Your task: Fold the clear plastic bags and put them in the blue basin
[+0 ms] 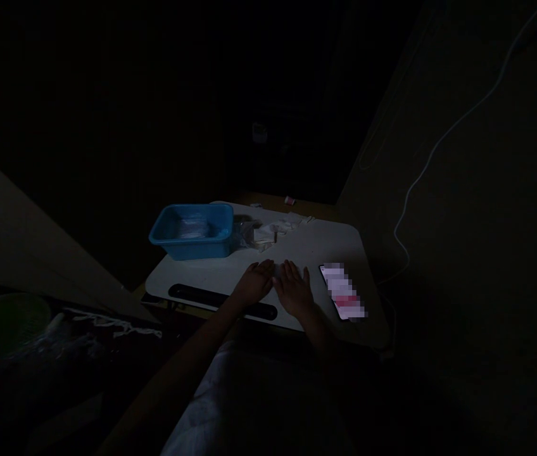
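**Both hands flat on the table, nothing gripped**

The room is very dark; only the small white table [325, 247] is lit. The left hand [254, 283] and the right hand [294, 289] lie palm-down side by side near its front edge, fingers stretched forward and loosely together, the two hands almost touching. Neither pinches or holds anything.

Just right of the right hand lies a phone [343, 292], screen lit, close but apart from the fingers. Farther back, a blue tub [192, 231] stands at the left rear corner with something pale inside, too dim to name. Beside it, a heap of small white packets [273, 229] trails toward the far edge.

To work well here, more light would help most, in my judgement: the packets are hard to tell apart. Reaching straight forward keeps the wrists off the phone.
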The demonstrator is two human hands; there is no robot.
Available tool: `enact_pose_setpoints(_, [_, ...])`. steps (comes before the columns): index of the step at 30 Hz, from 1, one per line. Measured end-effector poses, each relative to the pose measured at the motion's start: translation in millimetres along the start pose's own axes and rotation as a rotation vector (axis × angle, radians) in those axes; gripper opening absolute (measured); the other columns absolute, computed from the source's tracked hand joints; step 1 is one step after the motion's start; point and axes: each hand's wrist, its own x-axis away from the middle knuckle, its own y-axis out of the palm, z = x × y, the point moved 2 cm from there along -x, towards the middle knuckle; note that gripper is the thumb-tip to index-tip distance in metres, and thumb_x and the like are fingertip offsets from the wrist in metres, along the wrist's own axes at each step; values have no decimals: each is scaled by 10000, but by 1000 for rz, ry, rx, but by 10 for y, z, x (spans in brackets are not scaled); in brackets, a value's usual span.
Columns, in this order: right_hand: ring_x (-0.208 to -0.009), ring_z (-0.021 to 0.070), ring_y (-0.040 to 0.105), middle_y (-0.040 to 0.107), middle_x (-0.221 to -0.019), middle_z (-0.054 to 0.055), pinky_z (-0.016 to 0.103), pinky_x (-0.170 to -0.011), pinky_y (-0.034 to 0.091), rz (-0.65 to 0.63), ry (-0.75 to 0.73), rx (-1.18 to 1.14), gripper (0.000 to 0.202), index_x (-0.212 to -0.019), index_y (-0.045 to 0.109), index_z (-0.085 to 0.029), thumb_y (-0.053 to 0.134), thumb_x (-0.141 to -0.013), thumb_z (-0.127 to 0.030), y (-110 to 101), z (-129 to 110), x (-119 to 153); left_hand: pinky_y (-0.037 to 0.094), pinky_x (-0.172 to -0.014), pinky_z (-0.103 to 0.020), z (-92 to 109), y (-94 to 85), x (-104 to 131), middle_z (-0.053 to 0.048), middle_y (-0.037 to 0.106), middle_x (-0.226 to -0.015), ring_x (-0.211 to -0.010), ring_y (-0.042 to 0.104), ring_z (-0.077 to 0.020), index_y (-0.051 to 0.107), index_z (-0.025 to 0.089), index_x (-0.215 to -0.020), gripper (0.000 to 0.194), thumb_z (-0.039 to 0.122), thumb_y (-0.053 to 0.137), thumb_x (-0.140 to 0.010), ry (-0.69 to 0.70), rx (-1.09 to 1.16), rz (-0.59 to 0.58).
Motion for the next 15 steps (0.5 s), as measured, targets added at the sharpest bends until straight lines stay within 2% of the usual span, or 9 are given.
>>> enact_pose_setpoints(8, [-1325,242,229,311,-1411,152,536,-1044,110,15,-13,2,578,-1325,370,-95,118,-923,-425,-15,-4,5,357,-987,-348,-60,18,-35,-120,487,-1294,-1202,442,-189,512,115,-1202,374,181,415,-847,-35,44,42])
enact_pose_setpoints(15, [-1326,236,228,321,-1406,150,525,-1050,95,31,-9,-3,574,-1322,376,-102,129,-922,-431,-4,-8,5,361,-985,-345,-62,2,-42,-132,484,-1295,-1200,445,-197,503,89,-1210,401,173,438,-823,-30,43,43])
